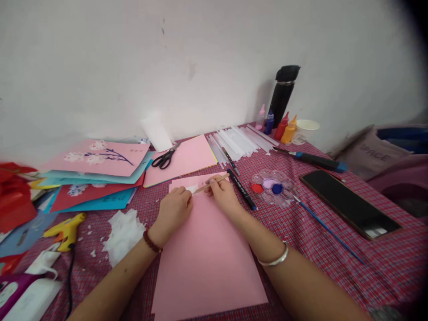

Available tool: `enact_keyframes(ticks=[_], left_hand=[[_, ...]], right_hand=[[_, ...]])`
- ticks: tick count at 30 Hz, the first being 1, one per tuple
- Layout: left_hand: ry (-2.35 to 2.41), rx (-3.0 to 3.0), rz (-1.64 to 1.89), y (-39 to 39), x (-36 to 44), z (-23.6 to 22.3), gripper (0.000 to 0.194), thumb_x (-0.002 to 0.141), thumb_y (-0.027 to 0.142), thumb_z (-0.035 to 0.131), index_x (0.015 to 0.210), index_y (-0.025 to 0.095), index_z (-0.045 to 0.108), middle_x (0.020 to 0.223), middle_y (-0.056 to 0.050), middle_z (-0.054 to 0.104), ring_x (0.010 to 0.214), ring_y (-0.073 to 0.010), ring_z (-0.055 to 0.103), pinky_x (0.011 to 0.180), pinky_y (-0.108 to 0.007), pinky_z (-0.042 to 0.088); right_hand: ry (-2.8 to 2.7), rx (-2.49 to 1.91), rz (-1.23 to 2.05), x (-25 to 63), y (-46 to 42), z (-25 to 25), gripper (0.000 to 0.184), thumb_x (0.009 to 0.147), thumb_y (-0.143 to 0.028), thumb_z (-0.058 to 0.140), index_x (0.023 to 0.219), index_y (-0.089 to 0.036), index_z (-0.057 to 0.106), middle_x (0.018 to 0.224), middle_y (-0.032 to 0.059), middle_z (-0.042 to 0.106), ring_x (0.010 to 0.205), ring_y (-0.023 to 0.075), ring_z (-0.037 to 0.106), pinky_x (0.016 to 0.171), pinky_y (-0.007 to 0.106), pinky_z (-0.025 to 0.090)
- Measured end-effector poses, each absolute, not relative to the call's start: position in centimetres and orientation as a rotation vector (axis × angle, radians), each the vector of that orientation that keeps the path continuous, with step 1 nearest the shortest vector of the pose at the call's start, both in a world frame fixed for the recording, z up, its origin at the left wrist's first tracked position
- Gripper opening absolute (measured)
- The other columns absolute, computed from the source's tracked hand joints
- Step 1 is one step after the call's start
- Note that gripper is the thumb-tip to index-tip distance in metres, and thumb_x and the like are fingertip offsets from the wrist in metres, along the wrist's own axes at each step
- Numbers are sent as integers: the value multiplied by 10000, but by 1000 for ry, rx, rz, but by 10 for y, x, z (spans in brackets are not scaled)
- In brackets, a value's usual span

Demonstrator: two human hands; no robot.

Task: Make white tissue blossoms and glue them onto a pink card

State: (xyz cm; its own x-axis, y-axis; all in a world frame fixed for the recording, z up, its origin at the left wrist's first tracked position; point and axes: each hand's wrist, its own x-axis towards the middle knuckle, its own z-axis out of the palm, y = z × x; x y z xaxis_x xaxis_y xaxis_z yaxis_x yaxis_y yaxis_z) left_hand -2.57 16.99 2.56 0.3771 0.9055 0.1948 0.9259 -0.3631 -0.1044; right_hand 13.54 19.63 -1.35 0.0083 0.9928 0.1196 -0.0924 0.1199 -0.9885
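Observation:
A large pink sheet [209, 258] lies on the table in front of me, reaching under both hands. My right hand [223, 196] grips a flat wooden craft stick [221, 178], its left tip angled down toward the sheet's upper part. At that tip is a small piece of white tissue [192, 188]. My left hand [175, 208] rests on the sheet with curled fingers closed at the tissue's edge; its fingertips are partly hidden. A black marker [243, 191] lies just right of my right hand. Torn white tissue [123, 236] is piled left of the sheet.
Black scissors [165, 158] rest on pink paper at the back. Painted cards [100, 158] and a yellow glue gun [67, 229] are on the left. Rightward are a paint palette [272, 189], a blue brush [329, 229], a phone [347, 203], a utility knife [310, 159] and a black bottle [283, 96].

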Motion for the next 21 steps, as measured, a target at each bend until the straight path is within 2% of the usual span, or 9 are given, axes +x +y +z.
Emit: enact_keyframes(ticks=[7, 12, 17, 21], left_hand=[[-1715, -2643, -303, 194, -36, 30, 129, 778, 165, 492, 679, 177, 574, 731, -28, 555, 699, -145, 520, 618, -246, 370], [-1695, -2798, -359, 205, -43, 38, 156, 781, 168, 497, 695, 163, 627, 723, -28, 573, 676, -133, 522, 610, -238, 375], [-1676, -2858, -315, 211, -45, 43, 193, 789, 185, 491, 716, 159, 668, 745, -43, 585, 681, -137, 530, 613, -243, 383], [-1676, -2831, -312, 215, -43, 42, 194, 793, 191, 474, 707, 165, 646, 740, -39, 585, 671, -136, 529, 618, -248, 388]], right_hand=[[-1118, -1028, 1164, 137, 197, -13, 180, 842, -295, 437, 757, -181, 548, 615, 3, 591, 539, 125, 580, 536, 245, 493], [-1059, -1000, 1168, 135, 196, -10, 187, 837, -282, 428, 726, -181, 540, 551, -14, 557, 498, 116, 553, 495, 226, 467], [-1108, -1020, 1183, 133, 194, -8, 185, 840, -285, 430, 757, -177, 556, 596, -6, 587, 508, 108, 557, 514, 224, 465], [-1180, -1024, 1170, 133, 195, -9, 190, 850, -275, 420, 785, -172, 564, 631, 6, 606, 528, 106, 561, 523, 219, 463]])
